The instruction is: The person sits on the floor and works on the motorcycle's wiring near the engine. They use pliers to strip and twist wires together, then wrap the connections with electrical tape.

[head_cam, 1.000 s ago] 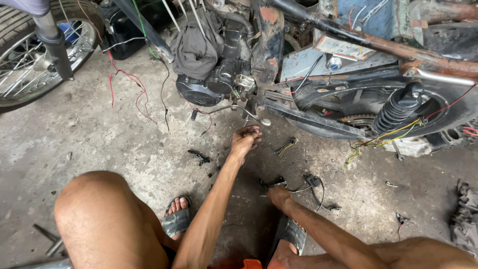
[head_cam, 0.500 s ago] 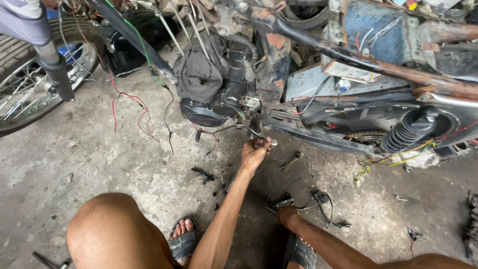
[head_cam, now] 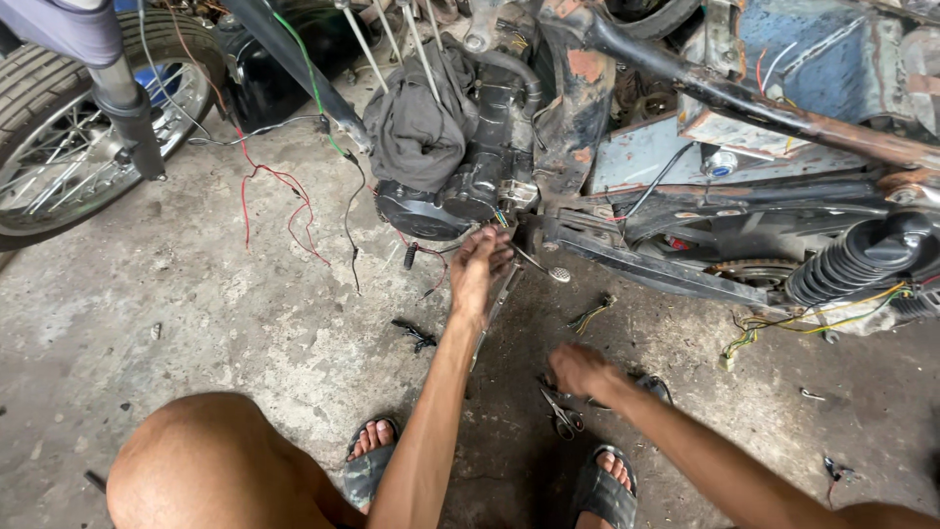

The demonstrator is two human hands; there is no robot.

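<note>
Two hands out: left hand (head_cam: 480,263) at engine (head_cam: 460,191), right hand (head_cam: 580,370) low.

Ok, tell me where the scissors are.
In the head view, the scissors lie on the concrete floor just below the right hand, between the sandalled feet.

You have two hands in view: left hand (head_cam: 480,264) far, at the engine (head_cam: 460,191); right hand (head_cam: 580,370) near. Two sandals: one left (head_cam: 367,470), one right (head_cam: 602,490). One spoked wheel (head_cam: 59,147) far left. One grey rag (head_cam: 416,122). One pair of scissors (head_cam: 561,414). One shock spring (head_cam: 852,264) right.
</note>
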